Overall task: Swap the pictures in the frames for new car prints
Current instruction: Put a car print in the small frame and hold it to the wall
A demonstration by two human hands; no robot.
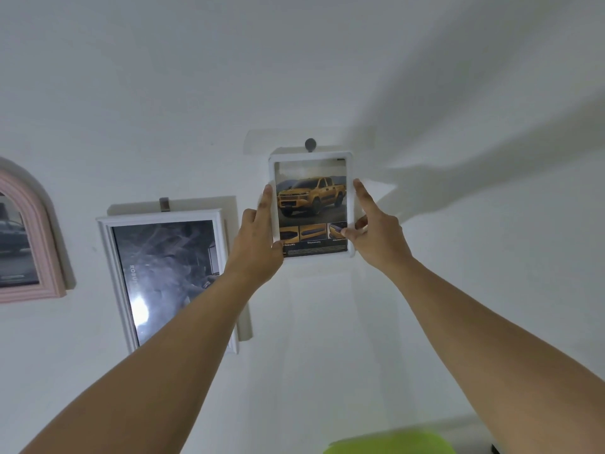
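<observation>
**On a white wall [458, 273], both grips steady a small white frame [309, 156]**

At the nine o'clock edge of the view hangs a pink arched frame [49, 257], cut off by the border, with a dim picture of a dark car behind its glass. At its three o'clock is a large white frame [163, 216], hung from a grey clip [164, 204] at its twelve o'clock. Its dark print [163, 257] carries a bright spot of glare low on the glass, and the left forearm [163, 371] crosses its lower right corner.

Next, the left grip [258, 237] grasps the small white frame by its nine o'clock edge, with the forefinger stretched up the side and the thumb over the lower front corner. The frame stands upright against the wall just to one o'clock of the view's centre. Its top rail is directly beneath a round grey wall hook [310, 144], but whether it hangs on the hook cannot be told. Inside is the car print [311, 198]: a yellow pickup above three small detail shots and lines of text too small to read.

The right grip [376, 234] grasps the three o'clock edge, with the forefinger up the side and the thumb pressed on the print's lower right corner. Arm shadows fan across the wall toward two o'clock. At six o'clock, on the bottom border, lies a blurred lime-green object [389, 442].
</observation>
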